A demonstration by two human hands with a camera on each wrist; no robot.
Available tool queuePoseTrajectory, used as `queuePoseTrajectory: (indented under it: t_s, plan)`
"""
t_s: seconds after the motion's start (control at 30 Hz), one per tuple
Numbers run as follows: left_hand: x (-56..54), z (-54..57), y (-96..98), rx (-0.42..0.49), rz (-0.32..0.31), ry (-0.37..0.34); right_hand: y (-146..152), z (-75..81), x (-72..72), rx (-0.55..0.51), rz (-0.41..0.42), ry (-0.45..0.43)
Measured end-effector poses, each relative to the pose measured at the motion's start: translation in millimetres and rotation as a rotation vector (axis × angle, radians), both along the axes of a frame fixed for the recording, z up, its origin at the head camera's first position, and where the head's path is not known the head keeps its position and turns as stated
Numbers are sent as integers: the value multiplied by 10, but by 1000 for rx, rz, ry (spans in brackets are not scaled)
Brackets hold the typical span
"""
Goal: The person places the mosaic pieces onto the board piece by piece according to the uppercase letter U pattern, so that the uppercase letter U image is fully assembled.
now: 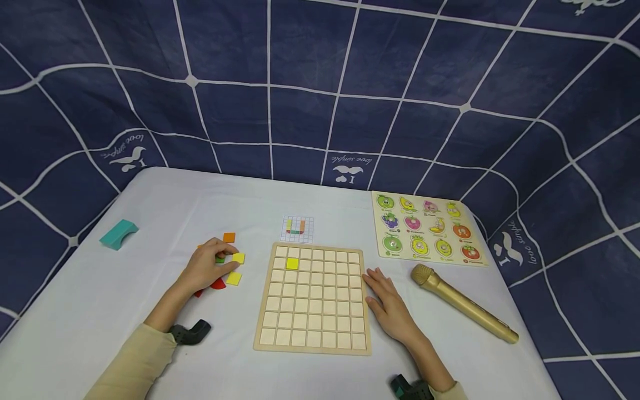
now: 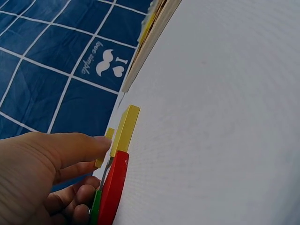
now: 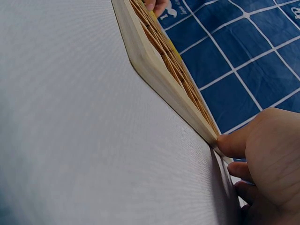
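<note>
My left hand (image 1: 207,265) pinches a yellow square tile (image 1: 239,258) between thumb and fingers; in the left wrist view this tile (image 2: 109,133) sits at the thumb tip. Around that hand lie another yellow tile (image 1: 233,278), an orange tile (image 1: 229,237), red pieces (image 1: 218,284) and a green piece (image 1: 220,260) partly hidden by the fingers. Right of them is a wooden grid board (image 1: 320,350) with one yellow tile (image 1: 292,264) in its upper left part. My right hand (image 1: 391,308) rests on the cloth, fingertips at the board's right edge (image 3: 178,103).
A pattern card (image 1: 299,236) with a coloured U shape lies behind the board. To the right are a fruit puzzle board (image 1: 427,226) and a gold microphone (image 1: 465,303). A teal arch block (image 1: 118,234) sits far left. Dark blue checked cloth (image 1: 300,116) hangs behind.
</note>
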State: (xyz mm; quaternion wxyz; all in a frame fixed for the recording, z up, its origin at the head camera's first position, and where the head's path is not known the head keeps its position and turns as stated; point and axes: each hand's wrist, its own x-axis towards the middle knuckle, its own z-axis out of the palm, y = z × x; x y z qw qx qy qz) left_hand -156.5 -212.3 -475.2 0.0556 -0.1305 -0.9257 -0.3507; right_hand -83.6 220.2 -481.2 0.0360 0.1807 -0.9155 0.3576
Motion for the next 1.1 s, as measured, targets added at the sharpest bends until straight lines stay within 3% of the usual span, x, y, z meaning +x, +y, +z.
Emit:
queuePoseTrajectory:
  t_s: [0.33, 0.57, 0.83, 1.1]
  plan:
    - [14, 129, 77, 49, 55, 84, 8, 6, 4, -2, 4, 2]
    - [25, 238, 143, 80, 78, 102, 8, 0, 0, 0, 2, 1]
    - [75, 346, 266, 141, 48, 92, 6, -10, -3, -1, -1, -6]
    - [109, 353, 500, 148, -9, 38, 5, -16, -4, 0, -5, -5]
